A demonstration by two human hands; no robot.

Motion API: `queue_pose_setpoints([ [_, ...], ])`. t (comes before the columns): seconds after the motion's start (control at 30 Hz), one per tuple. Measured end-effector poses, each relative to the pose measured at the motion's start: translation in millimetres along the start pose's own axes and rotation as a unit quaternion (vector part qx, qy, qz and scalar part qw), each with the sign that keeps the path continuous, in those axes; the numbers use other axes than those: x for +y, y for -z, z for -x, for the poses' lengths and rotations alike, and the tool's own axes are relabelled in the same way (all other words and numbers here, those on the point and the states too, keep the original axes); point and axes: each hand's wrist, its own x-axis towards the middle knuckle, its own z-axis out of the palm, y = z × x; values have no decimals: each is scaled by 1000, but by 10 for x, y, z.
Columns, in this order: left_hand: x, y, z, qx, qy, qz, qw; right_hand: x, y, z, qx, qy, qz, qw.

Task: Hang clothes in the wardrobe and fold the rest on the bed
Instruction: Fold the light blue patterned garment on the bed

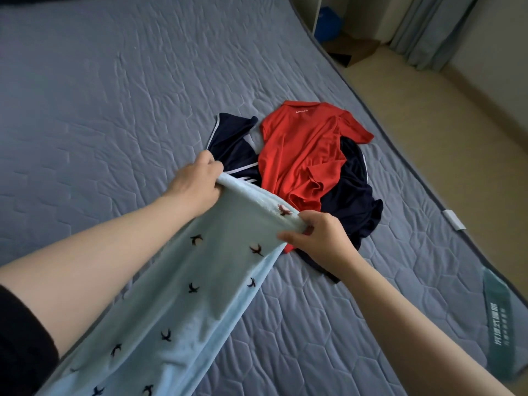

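Observation:
A light blue cloth (200,281) with small dark bird prints stretches from the lower left up to the middle of the bed. My left hand (197,181) grips its far left corner. My right hand (317,238) pinches the far right corner, so the top edge is pulled taut between them. Just beyond lies a red polo shirt (303,155), crumpled, on top of a dark navy garment (351,201) with white stripes.
The grey-blue quilted mattress (114,95) fills most of the view, with its edge running diagonally at the right. Beyond it are a beige floor (457,138), a grey curtain (434,27) and a low wooden shelf (354,50) with a blue object.

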Motion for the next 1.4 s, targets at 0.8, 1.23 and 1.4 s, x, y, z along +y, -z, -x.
queue_pose_setpoints([
  [0.8,-335,-100,387,-66,-27,57,996,-202,-13,292,-58,345,251,903],
  [1.23,-132,202,689,-108,59,265,956,-516,64,268,-226,97,430,869],
  [1.4,-104,252,780,-3,7,204,979,-704,48,426,-228,130,467,845],
])
